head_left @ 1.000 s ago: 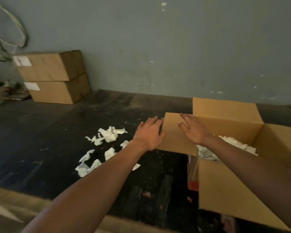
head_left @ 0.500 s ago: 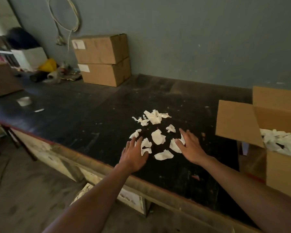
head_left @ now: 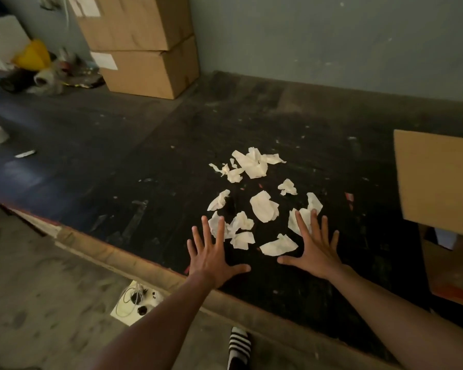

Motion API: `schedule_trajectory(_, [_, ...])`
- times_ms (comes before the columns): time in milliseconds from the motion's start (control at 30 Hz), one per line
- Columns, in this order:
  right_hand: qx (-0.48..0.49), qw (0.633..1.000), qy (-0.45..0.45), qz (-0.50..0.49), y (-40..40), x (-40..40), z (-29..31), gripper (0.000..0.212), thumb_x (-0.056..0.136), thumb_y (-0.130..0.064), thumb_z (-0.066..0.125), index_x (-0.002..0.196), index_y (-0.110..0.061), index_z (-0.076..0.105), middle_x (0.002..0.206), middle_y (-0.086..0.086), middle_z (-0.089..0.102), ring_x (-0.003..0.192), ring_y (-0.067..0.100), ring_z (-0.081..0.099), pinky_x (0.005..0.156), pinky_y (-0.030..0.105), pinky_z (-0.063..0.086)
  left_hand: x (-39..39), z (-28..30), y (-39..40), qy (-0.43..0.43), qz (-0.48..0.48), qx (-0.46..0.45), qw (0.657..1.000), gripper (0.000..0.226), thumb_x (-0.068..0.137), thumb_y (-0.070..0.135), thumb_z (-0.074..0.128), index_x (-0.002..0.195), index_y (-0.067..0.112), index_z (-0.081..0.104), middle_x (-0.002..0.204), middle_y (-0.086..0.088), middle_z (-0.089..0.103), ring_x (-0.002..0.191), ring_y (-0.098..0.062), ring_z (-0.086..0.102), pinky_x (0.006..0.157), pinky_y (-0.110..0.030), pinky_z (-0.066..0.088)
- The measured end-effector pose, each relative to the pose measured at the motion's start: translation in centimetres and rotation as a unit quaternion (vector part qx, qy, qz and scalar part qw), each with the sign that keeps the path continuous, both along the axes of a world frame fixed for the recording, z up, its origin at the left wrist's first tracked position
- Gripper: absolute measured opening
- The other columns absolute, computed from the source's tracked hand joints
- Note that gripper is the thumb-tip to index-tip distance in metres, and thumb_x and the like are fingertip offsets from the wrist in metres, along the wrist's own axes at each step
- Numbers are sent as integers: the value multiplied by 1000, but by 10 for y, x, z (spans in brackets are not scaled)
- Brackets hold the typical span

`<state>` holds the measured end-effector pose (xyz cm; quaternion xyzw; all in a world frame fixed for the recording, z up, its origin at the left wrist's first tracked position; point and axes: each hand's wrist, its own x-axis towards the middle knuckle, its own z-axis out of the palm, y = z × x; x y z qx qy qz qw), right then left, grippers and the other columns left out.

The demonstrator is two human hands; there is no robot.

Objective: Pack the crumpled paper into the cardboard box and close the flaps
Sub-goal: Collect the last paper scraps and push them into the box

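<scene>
At far left we see clutter (head_left: 38, 76) by the wall, then two stacked boxes (head_left: 142, 46) on the dark table (head_left: 118, 156). Our left hand (head_left: 211, 259) is flat, fingers spread wide, holding nothing, fingertips overlapping the near scraps. The paper (head_left: 263, 206) lies scattered mid-table between and beyond our hands. Our right hand (head_left: 316, 255) is also splayed and empty, fingertips over a scrap. The open box (head_left: 436, 180) stands at the right edge.

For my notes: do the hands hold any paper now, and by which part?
Nothing is held. Left hand and right hand are spread flat by the paper scraps.
</scene>
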<state>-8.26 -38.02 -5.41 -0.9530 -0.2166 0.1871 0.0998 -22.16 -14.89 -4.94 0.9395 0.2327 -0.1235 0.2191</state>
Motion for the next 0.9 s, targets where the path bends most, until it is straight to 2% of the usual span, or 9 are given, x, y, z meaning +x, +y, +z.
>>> schedule_trajectory(200, [-7,998,11,59,48,52,-7,130,48,-96,47,136,-49,-36,147,0,-47,135,29,-41,110,64,-15,65,-11,41,13,-81,11,997,143,48,96,53,139,38,-40,147,-6,-49,137,-39,-37,115,-61,-11])
schedule_trajectory(400, [26,990,-4,136,86,86,-5,120,59,-89,51,142,-48,-27,155,0,-34,142,24,-32,114,57,-12,126,-7,72,14,-123,4,992,137,59,86,60,140,39,-39,155,-6,-37,143,-37,-27,116,-60,-8])
schedule_trajectory(467, [90,987,-22,135,92,93,0,105,68,-84,48,146,-50,-12,162,-4,-12,148,19,-14,119,54,-1,135,-3,87,9,-151,-30,988,136,61,78,68,135,45,-42,156,-3,-35,144,-35,-26,117,-60,-8])
schedule_trajectory(500, [140,982,-46,117,93,98,4,91,75,-79,46,148,-50,0,161,-5,6,148,18,3,118,53,12,138,1,96,10,-171,-49,984,137,61,74,72,133,48,-42,156,0,-36,144,-33,-27,116,-60,-9])
schedule_trajectory(567, [226,966,-109,54,95,112,11,68,85,-68,43,145,-44,24,145,-6,35,132,13,31,107,49,33,142,9,119,15,-220,-75,972,138,59,72,75,135,51,-38,154,7,-38,142,-29,-32,115,-59,-13])
schedule_trajectory(600, [246,961,-127,17,97,123,14,62,87,-65,41,143,-41,30,137,-5,40,125,13,36,102,47,37,143,13,130,24,-244,-80,966,138,57,74,75,136,52,-36,153,10,-39,141,-26,-34,114,-59,-16])
schedule_trajectory(700, [208,970,-111,-60,116,164,21,61,89,-66,33,143,-38,30,147,0,30,134,20,28,108,50,32,159,20,162,39,-280,-57,958,135,54,81,69,139,53,-32,154,11,-38,140,-24,-37,113,-57,-17])
schedule_trajectory(767, [135,986,-45,-84,135,195,23,62,90,-68,29,147,-43,21,159,-1,10,145,27,9,114,58,18,184,22,176,20,-253,-49,966,124,60,87,58,143,51,-27,156,7,-33,142,-26,-31,115,-61,-10])
schedule_trajectory(900, [50,994,48,-79,178,239,25,66,86,-77,18,146,-55,3,161,-6,-15,147,31,-15,110,70,-2,244,19,180,-7,-194,-56,979,102,77,80,45,150,42,-15,161,2,-21,147,-31,-17,116,-62,-2])
